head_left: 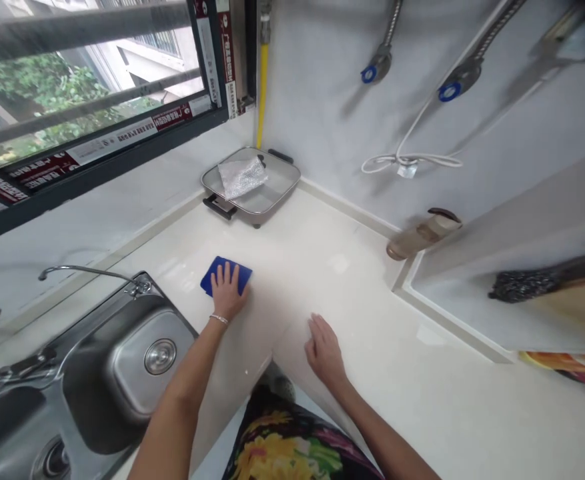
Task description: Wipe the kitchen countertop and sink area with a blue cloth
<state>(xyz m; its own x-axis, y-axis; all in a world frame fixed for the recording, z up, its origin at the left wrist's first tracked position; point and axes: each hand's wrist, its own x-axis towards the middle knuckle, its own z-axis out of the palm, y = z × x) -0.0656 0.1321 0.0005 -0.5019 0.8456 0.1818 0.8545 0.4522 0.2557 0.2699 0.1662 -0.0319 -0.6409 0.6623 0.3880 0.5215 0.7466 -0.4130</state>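
My left hand (pixel 228 293) lies flat, fingers spread, on a blue cloth (pixel 215 271) that sits on the cream countertop (pixel 352 293) just right of the sink. A thin bracelet circles that wrist. My right hand (pixel 325 348) rests palm down on the bare countertop near its inner corner edge, holding nothing. The two hands are about a hand's width apart.
A steel sink (pixel 97 380) with a curved tap (pixel 79 271) lies at the left. A square electric pan (pixel 252 183) with a foil-like wrap stands in the far corner. A bottle (pixel 422 233) lies by the right wall. Hoses and a white cable (pixel 407 160) hang on the wall.
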